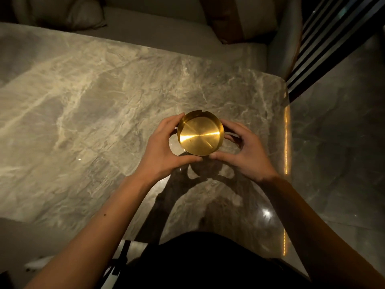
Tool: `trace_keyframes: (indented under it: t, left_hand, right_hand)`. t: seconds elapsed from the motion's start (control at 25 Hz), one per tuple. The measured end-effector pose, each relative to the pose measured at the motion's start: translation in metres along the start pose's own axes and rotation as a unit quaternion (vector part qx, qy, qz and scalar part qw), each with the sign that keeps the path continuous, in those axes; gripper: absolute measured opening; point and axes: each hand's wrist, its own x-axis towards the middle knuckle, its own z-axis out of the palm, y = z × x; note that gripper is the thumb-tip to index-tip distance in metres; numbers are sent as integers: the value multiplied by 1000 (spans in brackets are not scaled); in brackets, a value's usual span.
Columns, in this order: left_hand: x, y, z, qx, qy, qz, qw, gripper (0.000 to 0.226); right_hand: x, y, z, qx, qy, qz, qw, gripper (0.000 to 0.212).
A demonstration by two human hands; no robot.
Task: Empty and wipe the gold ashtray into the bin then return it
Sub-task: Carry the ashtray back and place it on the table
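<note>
With both hands, left point(166, 147) and right point(242, 151), closed around the ashtray point(200, 135) above the table point(83, 90), our fingertip-only grip risks a slip.

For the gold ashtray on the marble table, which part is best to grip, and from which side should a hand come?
Grip the gold ashtray by its upright outer wall, from opposite sides, as the left hand and right hand do now. It is round, shallow and smooth, so thumb and fingers pressing across the width probably hold best. Stay clear of the notches in the far rim, and keep it level.
</note>
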Motion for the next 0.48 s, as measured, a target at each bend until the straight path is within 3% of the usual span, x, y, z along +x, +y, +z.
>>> trace_keyframes:
  t: [0.28, 0.48]
  left_hand:
    - [-1, 7, -7, -3, 53, -44, 998, 102]
    - [-12, -17, -43, 2, 67, -65, 996, 100]
  right_hand:
    - [25, -1, 4, -10, -28, -35, 999, 83]
    - [40, -5, 49, -5, -59, -21, 998, 84]
